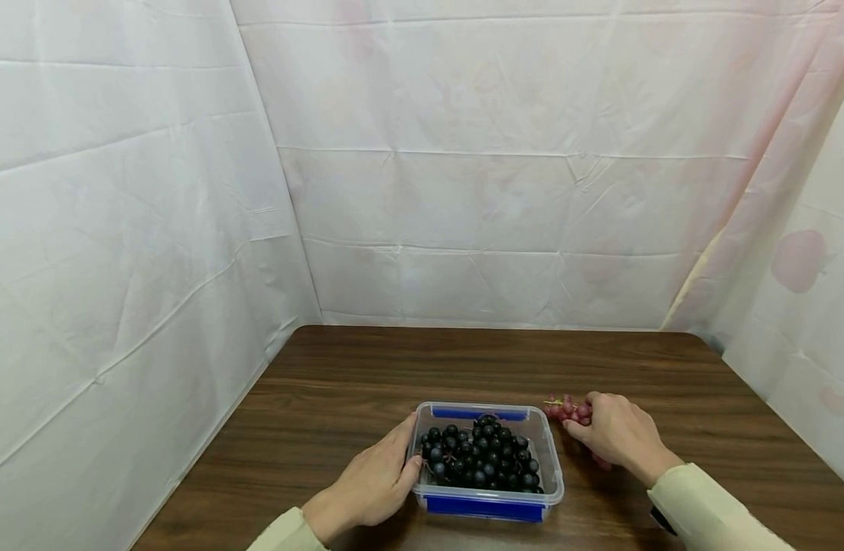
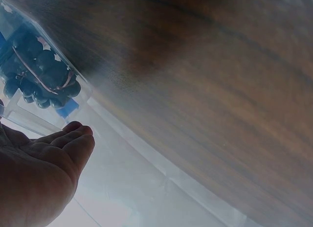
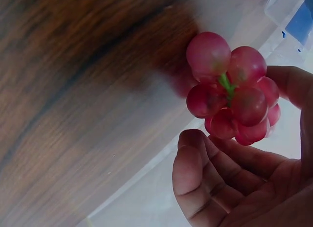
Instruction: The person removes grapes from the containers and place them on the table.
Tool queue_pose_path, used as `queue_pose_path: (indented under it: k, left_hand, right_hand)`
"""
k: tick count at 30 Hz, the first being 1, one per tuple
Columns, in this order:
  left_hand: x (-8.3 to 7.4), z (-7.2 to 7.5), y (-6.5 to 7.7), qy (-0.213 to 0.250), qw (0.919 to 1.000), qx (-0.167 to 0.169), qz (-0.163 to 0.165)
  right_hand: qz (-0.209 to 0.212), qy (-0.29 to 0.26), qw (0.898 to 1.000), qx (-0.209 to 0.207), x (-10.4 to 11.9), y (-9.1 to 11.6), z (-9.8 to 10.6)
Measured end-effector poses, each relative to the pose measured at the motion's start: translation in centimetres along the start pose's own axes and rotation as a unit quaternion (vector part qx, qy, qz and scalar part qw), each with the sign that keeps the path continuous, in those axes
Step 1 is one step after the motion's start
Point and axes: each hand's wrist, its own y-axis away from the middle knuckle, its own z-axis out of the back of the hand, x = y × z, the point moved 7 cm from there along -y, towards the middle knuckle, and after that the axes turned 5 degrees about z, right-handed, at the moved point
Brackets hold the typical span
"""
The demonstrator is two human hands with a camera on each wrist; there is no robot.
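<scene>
In the head view, a clear plastic container (image 1: pixel 487 501) with blue clips stands near the front of the table, with bunches of black grapes (image 1: pixel 487 457) inside. My left hand (image 1: pixel 375 480) rests against its left side, the fingers stretched along the outer wall and the thumb by the rim. The left wrist view shows those fingers (image 2: pixel 78 141) fairly straight beside the clear wall. Right of the container, my right hand (image 1: pixel 617 430) grips a bunch of red grapes (image 1: pixel 569 409). From the right wrist, the red bunch with its green stem sits between thumb and fingers.
The dark wood-grain table (image 1: pixel 422 360) has rounded far corners. White cloth sheets (image 1: pixel 463 191) hang behind it and along both sides. A pale red fruit print (image 1: pixel 800 260) shows on the right-hand sheet.
</scene>
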Motion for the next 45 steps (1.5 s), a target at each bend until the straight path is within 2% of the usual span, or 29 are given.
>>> queue_pose_path:
  k: [8, 20, 26, 33, 45]
  left_hand:
    - [0.1, 0.0, 0.0, 0.002, 1.0000, 0.005, 0.004]
    - [0.1, 0.0, -0.1, 0.002, 1.0000, 0.004, 0.003]
    - [0.1, 0.0, -0.1, 0.005, 1.0000, 0.004, 0.001]
    - [0.0, -0.1, 0.0, 0.009, 0.9999, 0.003, -0.001]
    - [0.2, -0.2, -0.1, 0.009, 1.0000, 0.004, -0.002]
  right_hand:
    - [-0.002, 0.000, 1.000, 0.014, 0.1, 0.1, 0.2]
    - [0.004, -0.002, 1.000, 0.002, 0.6, 0.2, 1.2]
    - [0.011, -0.014, 1.000, -0.011, 1.1, 0.4, 1.8]
    - [0.039, -0.009, 0.998, -0.047, 2.0, 0.5, 2.2]
    - [0.067, -0.044, 0.993, -0.084, 4.1, 1.0, 3.2]
